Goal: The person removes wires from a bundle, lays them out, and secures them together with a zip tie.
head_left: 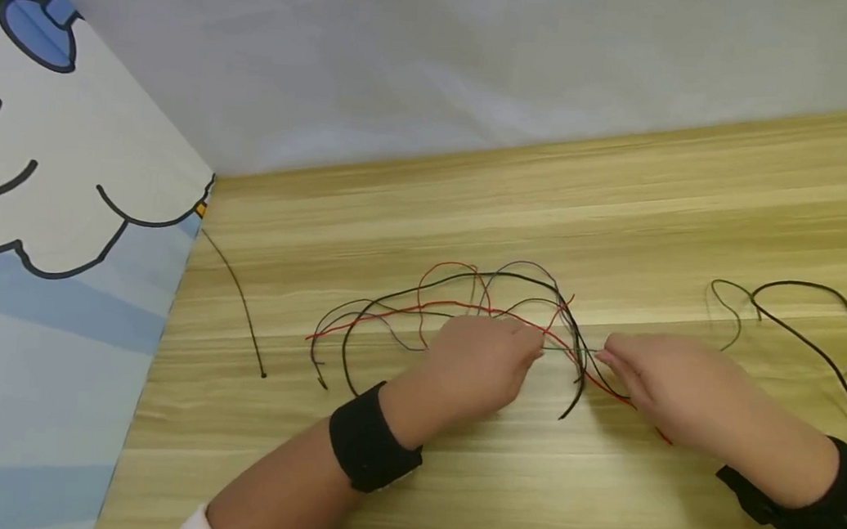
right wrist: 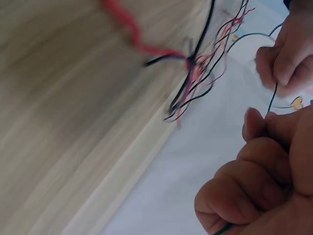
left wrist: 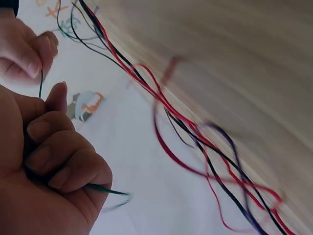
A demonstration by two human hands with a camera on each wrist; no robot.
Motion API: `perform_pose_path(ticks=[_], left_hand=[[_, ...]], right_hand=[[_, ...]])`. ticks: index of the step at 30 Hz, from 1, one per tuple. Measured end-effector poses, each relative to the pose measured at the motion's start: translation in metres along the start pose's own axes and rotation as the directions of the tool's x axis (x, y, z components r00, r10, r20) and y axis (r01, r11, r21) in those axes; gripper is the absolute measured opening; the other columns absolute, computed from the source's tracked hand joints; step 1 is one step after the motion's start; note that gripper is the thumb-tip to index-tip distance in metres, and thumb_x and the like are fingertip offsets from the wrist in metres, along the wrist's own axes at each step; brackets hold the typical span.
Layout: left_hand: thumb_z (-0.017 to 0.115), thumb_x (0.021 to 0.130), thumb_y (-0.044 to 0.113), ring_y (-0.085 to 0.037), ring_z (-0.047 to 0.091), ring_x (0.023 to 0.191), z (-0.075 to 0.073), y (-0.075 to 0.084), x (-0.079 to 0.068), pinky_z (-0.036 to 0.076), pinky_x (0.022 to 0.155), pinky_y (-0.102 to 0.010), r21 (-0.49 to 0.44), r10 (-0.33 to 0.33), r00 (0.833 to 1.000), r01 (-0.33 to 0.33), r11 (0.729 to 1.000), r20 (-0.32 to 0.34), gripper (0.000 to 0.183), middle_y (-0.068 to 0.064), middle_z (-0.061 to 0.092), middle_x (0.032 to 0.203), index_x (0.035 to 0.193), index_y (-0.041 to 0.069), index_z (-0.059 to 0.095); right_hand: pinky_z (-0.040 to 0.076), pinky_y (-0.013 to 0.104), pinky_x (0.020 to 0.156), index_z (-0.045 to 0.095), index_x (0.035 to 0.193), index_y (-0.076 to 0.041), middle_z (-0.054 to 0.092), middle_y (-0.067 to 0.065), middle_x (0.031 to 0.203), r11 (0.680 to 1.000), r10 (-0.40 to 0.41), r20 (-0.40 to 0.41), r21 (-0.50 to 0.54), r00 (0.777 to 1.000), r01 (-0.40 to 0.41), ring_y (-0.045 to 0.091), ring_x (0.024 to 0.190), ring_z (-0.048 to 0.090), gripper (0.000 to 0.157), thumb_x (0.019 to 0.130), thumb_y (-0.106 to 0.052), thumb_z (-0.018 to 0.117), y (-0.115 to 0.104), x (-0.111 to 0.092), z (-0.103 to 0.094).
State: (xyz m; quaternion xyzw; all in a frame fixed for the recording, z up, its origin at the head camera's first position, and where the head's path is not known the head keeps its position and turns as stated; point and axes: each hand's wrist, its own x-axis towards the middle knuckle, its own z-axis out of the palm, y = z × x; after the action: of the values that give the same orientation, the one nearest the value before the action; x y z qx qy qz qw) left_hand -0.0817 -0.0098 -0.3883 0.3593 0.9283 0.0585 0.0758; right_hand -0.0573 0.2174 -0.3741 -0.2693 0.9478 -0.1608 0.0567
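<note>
A thin green wire (head_left: 568,349) runs in a short, straight stretch between the two hands. My left hand (head_left: 471,362) grips one part of it with curled fingers, and in the left wrist view a loose bit of the green wire (left wrist: 110,190) comes out past the little finger. The right hand (head_left: 680,389) pinches the wire a short way off, its other fingers folded in, as the right wrist view (right wrist: 259,181) shows. Around and behind both hands lies a loose bundle of wires, with a red wire (head_left: 458,304), a thick black wire (head_left: 430,280) and a purple wire (head_left: 527,263).
Right of the hands, a black wire (head_left: 812,347) curves over the wooden table (head_left: 526,485), beside a thin dark green loop (head_left: 730,309). One short dark wire (head_left: 243,294) lies far left. A white cloth wall (head_left: 482,64) stands behind, and a cartoon-printed panel (head_left: 42,336) on the left.
</note>
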Motion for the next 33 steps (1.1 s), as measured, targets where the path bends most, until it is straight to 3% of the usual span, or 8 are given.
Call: perform_pose_path(ticks=[5, 10, 15, 20, 24, 29, 33], left_hand=[[0.041, 0.101, 0.028, -0.010, 0.045, 0.053, 0.002, -0.027, -0.019, 0.037, 0.041, -0.029, -0.049, -0.083, 0.997, 0.082, 0.995, -0.010, 0.032, 0.008, 0.046, 0.059, 0.072, 0.022, 0.051], [0.042, 0.100, 0.023, -0.010, 0.034, 0.049, 0.007, -0.054, -0.046, 0.026, 0.039, -0.026, -0.049, -0.130, 0.989, 0.127, 0.991, -0.069, 0.037, 0.007, 0.033, 0.057, 0.064, 0.022, 0.044], [0.041, 0.100, 0.021, -0.012, 0.035, 0.048, 0.007, -0.085, -0.072, 0.029, 0.041, -0.028, -0.041, -0.256, 0.964, 0.253, 0.966, -0.077, 0.036, 0.005, 0.035, 0.054, 0.065, 0.020, 0.043], [0.044, 0.101, 0.024, -0.016, 0.041, 0.046, 0.006, -0.123, -0.099, 0.033, 0.044, -0.031, -0.079, -0.418, 0.908, 0.415, 0.907, -0.028, 0.032, -0.001, 0.043, 0.053, 0.070, 0.016, 0.047], [0.040, 0.103, 0.023, -0.019, 0.038, 0.044, 0.008, -0.149, -0.116, 0.030, 0.043, -0.031, -0.110, -0.517, 0.856, 0.513, 0.851, -0.007, 0.032, -0.003, 0.043, 0.055, 0.073, 0.014, 0.047], [0.030, 0.105, 0.024, -0.024, 0.044, 0.053, 0.002, -0.168, -0.132, 0.035, 0.050, -0.036, -0.144, -0.624, 0.781, 0.622, 0.770, 0.038, 0.035, -0.009, 0.047, 0.062, 0.081, 0.010, 0.052], [0.028, 0.105, 0.024, -0.028, 0.052, 0.060, 0.000, -0.178, -0.141, 0.040, 0.054, -0.040, -0.171, -0.680, 0.730, 0.680, 0.713, 0.070, 0.033, -0.016, 0.057, 0.074, 0.102, 0.004, 0.054]], right_hand=[[0.027, 0.025, 0.046, 0.042, 0.068, -0.016, 0.023, -0.008, 0.055, 0.998, 0.043, -0.019, -0.034, 0.999, -0.043, 0.007, 0.047, 0.025, 0.030, 0.096, -0.016, 0.055, 0.018, -0.005, -0.001], [0.028, 0.026, 0.045, 0.044, 0.070, -0.015, 0.026, -0.007, 0.055, 0.997, 0.078, 0.016, -0.029, 0.997, -0.078, 0.007, 0.046, 0.026, 0.028, 0.098, -0.018, 0.052, 0.026, -0.009, -0.002], [0.028, 0.027, 0.046, 0.047, 0.072, -0.013, 0.027, -0.006, 0.056, 0.993, 0.113, 0.038, -0.035, 0.993, -0.112, 0.008, 0.047, 0.028, 0.027, 0.099, -0.018, 0.050, 0.032, -0.010, -0.003], [0.028, 0.027, 0.046, 0.044, 0.071, -0.013, 0.026, -0.005, 0.054, 0.988, 0.135, 0.014, -0.074, 0.991, -0.134, 0.010, 0.045, 0.028, 0.029, 0.098, -0.017, 0.050, 0.041, -0.013, -0.006], [0.029, 0.028, 0.046, 0.043, 0.070, -0.012, 0.026, -0.005, 0.054, 0.984, 0.153, 0.014, -0.092, 0.988, -0.151, 0.010, 0.045, 0.029, 0.030, 0.099, -0.018, 0.048, 0.046, -0.014, -0.010], [0.034, 0.033, 0.050, 0.046, 0.074, -0.011, 0.031, -0.002, 0.055, 0.974, 0.209, 0.051, -0.097, 0.977, -0.203, 0.014, 0.050, 0.035, 0.028, 0.101, -0.018, 0.044, 0.056, -0.014, -0.015], [0.037, 0.036, 0.053, 0.049, 0.078, -0.009, 0.036, 0.000, 0.057, 0.966, 0.248, 0.092, -0.096, 0.965, -0.239, 0.016, 0.053, 0.039, 0.026, 0.102, -0.017, 0.042, 0.063, -0.017, -0.018]])
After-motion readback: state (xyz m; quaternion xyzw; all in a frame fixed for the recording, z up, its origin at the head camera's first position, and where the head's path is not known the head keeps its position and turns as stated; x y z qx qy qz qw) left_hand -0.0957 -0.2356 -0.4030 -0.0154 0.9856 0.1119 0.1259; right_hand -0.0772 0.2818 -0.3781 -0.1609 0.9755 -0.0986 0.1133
